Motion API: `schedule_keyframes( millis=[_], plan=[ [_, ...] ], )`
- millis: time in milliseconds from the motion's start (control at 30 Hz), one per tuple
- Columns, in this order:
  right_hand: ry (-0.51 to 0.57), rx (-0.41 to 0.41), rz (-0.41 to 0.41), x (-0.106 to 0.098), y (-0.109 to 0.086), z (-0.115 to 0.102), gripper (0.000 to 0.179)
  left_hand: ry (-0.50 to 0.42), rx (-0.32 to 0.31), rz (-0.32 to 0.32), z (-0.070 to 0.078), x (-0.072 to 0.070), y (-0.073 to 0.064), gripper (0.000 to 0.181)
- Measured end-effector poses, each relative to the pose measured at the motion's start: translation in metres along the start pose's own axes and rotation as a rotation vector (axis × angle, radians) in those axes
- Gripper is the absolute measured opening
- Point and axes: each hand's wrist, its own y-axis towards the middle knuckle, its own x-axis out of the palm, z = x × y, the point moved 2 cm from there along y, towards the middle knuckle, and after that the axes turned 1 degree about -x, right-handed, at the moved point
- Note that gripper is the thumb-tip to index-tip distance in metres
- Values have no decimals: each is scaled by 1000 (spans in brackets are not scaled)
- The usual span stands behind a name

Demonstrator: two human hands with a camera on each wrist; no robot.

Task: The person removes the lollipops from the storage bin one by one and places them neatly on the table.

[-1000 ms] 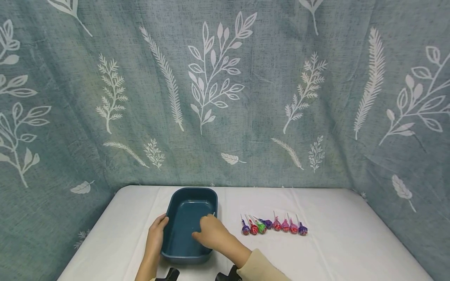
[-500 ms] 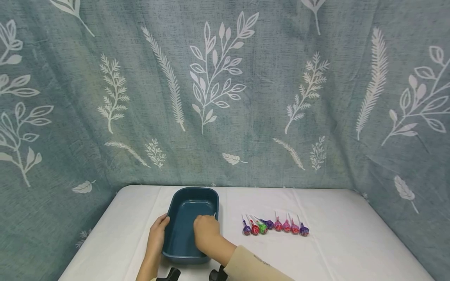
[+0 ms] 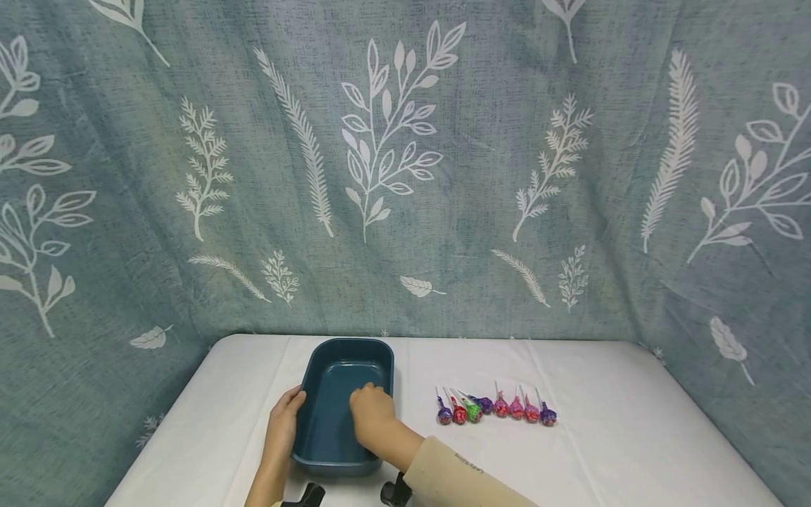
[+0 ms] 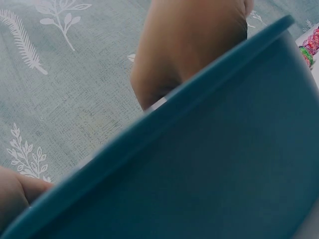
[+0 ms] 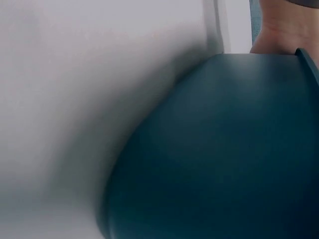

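Observation:
A deep teal rectangular dish (image 3: 336,422) stands on the white-covered table. My left hand (image 3: 284,421) grips its left side, with the thumb at the rim. My right hand (image 3: 374,419) is lowered over the right part of the dish with its fingers curled. In the left wrist view the right hand (image 4: 192,45) reaches down behind the dish's rim (image 4: 174,97), so its fingertips are hidden. Whether they hold anything does not show. The dish's outer wall (image 5: 214,149) fills most of the right wrist view.
Several wrapped lollipops (image 3: 497,407) lie in a row to the right of the dish, red, green, pink and purple, sticks pointing away. A patterned blue-green curtain (image 3: 469,176) hangs behind the white table (image 3: 633,436).
My right hand has shifted slightly left and turned within the dish, its thumb now out of sight. The left hand and the lollipops keep their places.

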Motion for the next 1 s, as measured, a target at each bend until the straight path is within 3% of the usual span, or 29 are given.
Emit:
schedule_keyframes(
  millis=[133,600,1000],
  plan=[
    [41,-2,11,2,2,2,35,-2,7,0,0,-1,0,53],
    [54,-66,36,3,-1,5,15,-2,8,2,0,1,0,52],
    [203,-110,74,0,-1,11,15,4,15,-7,-1,0,-1,52]
  ],
)
